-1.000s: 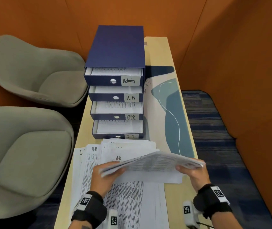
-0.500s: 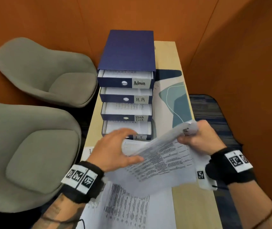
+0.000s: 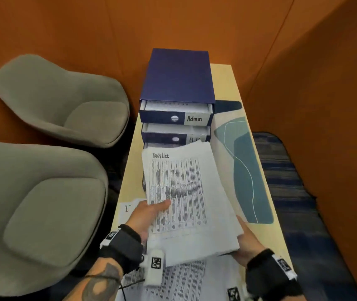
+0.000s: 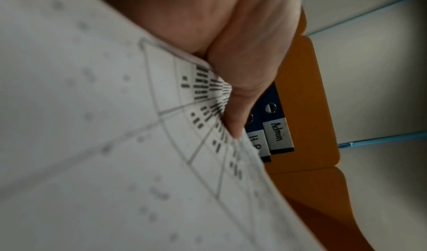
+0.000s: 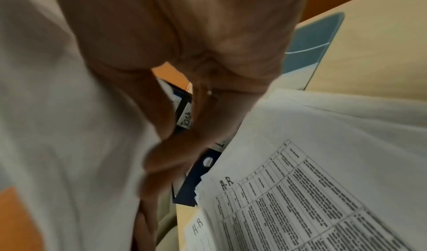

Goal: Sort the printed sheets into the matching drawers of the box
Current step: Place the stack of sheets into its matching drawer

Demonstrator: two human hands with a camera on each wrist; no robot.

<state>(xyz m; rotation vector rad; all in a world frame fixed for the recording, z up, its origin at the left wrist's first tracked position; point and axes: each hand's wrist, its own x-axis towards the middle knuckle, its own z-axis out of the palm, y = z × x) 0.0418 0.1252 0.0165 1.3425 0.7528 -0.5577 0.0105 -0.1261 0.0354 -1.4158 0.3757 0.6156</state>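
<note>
So the left hand (image 3: 149,213) is pinching the near-left edge of a bundle of printed sheets (image 3: 186,198), thumb (image 3: 162,205) lying on top of the print and the other fingers tucked under where I can't see them. The right hand (image 3: 246,242) is cupping the near-right corner from below, fingers curled under the paper and thumb against the edge. The top page is reading "Task list", and the bundle is hanging in the air, tilted up toward the blue drawer box (image 3: 178,77), covering its two lower drawers.

What I'm thinking could go sideways: it's a loose, unclipped stack being held only at the near end, so the far edge is probably drooping. If it is sagging when it goes forward, it's likely catching the drawer front and crumpling instead of sliding in. The sheets are also fanning a bit on the right, so a few could be slipping out onto the table (image 3: 229,83).

Other risk is the wrong slot. The Admin drawer (image 3: 174,118) and the HR drawer (image 3: 175,139) are sitting right above, both partly open, and the target label is hidden behind the paper. More sheets (image 5: 300,191) marked H-R are lying underneath on the table.
</note>
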